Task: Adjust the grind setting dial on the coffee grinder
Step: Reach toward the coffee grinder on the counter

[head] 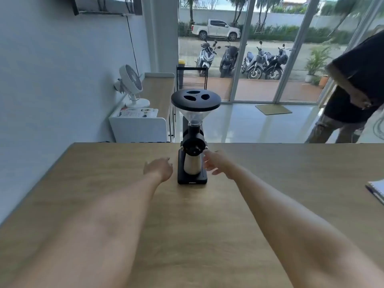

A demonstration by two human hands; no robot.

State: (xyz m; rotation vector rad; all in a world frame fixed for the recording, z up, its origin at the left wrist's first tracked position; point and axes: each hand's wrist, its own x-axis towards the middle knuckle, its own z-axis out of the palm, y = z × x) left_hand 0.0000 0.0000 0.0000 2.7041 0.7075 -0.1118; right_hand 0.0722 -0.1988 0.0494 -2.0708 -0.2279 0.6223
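A white fan (131, 84) stands on a low cabinet against the wall at the far left, beyond the table (87, 196). On the table, the person's left hand (159, 168) reaches forward with fingers loosely spread, empty, just beside the grinder's base and apart from it. The coffee grinder (192, 142) stands upright near the table's far edge, its black lid on a clear funnel-shaped hopper, a steel cup (192, 166) sitting on its base. The round black grind setting dial (193, 147) faces the camera, just above the cup (no hand is on it). The right hand (216, 163) is open, fingers spread, its fingertips close to the dial's right side; contact cannot be told. Farther right, a notebook corner (377, 189) lies at the table's edge, and another person in dark clothes (353, 88) stands beyond
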